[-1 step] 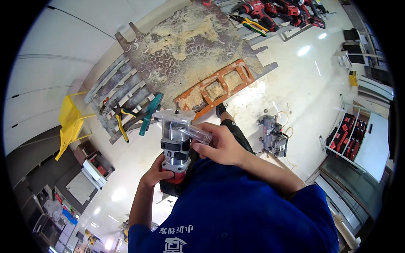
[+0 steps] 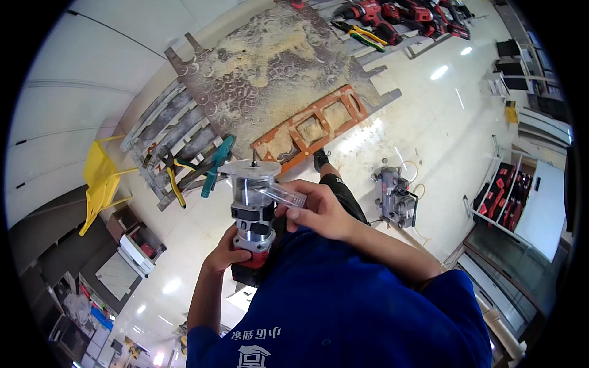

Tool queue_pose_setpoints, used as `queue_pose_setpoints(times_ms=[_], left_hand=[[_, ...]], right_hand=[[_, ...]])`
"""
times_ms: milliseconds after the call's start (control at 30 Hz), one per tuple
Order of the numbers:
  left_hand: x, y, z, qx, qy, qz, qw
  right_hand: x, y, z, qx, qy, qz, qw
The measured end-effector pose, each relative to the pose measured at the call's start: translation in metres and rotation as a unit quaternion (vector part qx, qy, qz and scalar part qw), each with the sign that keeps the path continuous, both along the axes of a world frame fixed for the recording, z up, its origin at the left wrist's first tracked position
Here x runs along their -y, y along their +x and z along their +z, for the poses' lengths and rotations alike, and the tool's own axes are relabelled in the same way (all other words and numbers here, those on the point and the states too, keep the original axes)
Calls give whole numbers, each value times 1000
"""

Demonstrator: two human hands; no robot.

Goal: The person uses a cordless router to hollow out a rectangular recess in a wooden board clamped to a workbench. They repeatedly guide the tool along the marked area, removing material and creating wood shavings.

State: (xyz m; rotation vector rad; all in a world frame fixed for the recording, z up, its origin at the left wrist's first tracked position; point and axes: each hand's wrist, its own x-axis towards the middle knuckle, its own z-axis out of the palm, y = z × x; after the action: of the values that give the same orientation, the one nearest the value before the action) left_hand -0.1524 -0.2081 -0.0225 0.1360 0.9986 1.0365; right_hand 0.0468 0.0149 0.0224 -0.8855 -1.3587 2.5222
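Gripped by its red and black body, a cordless trim router (image 2: pixel 252 230) is held base-up in front of me, its bit pointing upward. My left hand (image 2: pixel 228 254) wraps the lower body, thumb across the front. The round base plate (image 2: pixel 248 170) faces up. From the router's side a clear plastic tube (image 2: pixel 284 196) sticks out, and my right hand (image 2: pixel 320 210) pinches its end between thumb and fingers. Past the router lies an orange template frame (image 2: pixel 300 130) with square openings, on a dusty board marked with ring-shaped cuts (image 2: pixel 227 92).
Yellow-handled pliers (image 2: pixel 174 178) and a teal-handled clamp (image 2: pixel 218 165) rest at the bench's left end. Red cordless drills (image 2: pixel 375 19) and more pliers (image 2: pixel 362 35) lie at its far right. A yellow chair (image 2: pixel 104 178) stands left; a grey machine with a hose (image 2: pixel 396 195) sits on the floor right.
The router has shifted very slightly left in the view, with both hands keeping their hold. The surroundings have also slid slightly left.
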Motion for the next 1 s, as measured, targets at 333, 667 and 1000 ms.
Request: queue_pose_setpoints(times_ms=[333, 667, 1000], left_hand=[[-10, 22, 16, -20, -53, 7, 998], [-57, 48, 54, -99, -248, -104, 958], [-148, 9, 88, -121, -327, -260, 900]], right_hand=[[30, -14, -46, -92, -125, -21, 988], [37, -9, -86, 36, -532, -105, 839], [33, -19, -97, -80, -673, -127, 724]])
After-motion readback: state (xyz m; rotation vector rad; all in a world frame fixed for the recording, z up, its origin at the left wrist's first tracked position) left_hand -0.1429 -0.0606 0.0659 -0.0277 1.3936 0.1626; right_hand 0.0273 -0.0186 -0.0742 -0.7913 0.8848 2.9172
